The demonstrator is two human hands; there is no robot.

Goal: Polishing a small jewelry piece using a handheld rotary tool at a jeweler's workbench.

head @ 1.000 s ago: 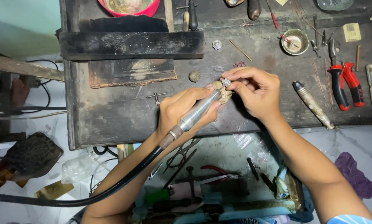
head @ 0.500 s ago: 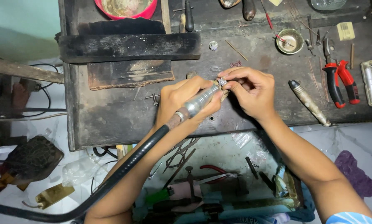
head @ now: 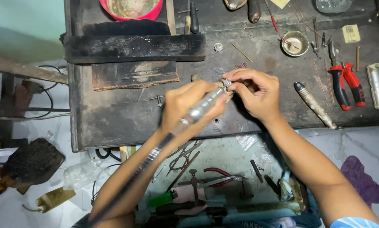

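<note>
Sparkly small piece (head: 227,82) sits pinched between the fingertips of the right hand (head: 257,96), near the middle of the dark wooden bench (head: 113,118). It is too small to tell just what it is. The right hand is curled tight around it, with the thumb and first finger holding it.

The left hand (head: 185,107) is closed around a silver tool (head: 202,106), the way you hold a fat pencil. The tip of the tool touches the small piece. A long dark cable (head: 147,162) runs from the back of the tool down along the left arm, toward the near edge of the bench and past it.

By the right edge of the bench lie red pliers (head: 348,84). Just beside them, nearer the hands, lies a long metal handle (head: 314,104), tilted. A small round metal dish (head: 294,43) sits near the far edge, to the right of the middle. A pink bowl (head: 130,8) sits at the far edge toward the left corner. A black block (head: 134,46) lies just below the bowl. A small silver bead (head: 218,47) rests on the bench right next to the end of that block.

Below the near edge of the bench is an open drawer (head: 240,156) with more tools in it, like scissors (head: 183,156) and a green-ended tool (head: 162,198).
</note>
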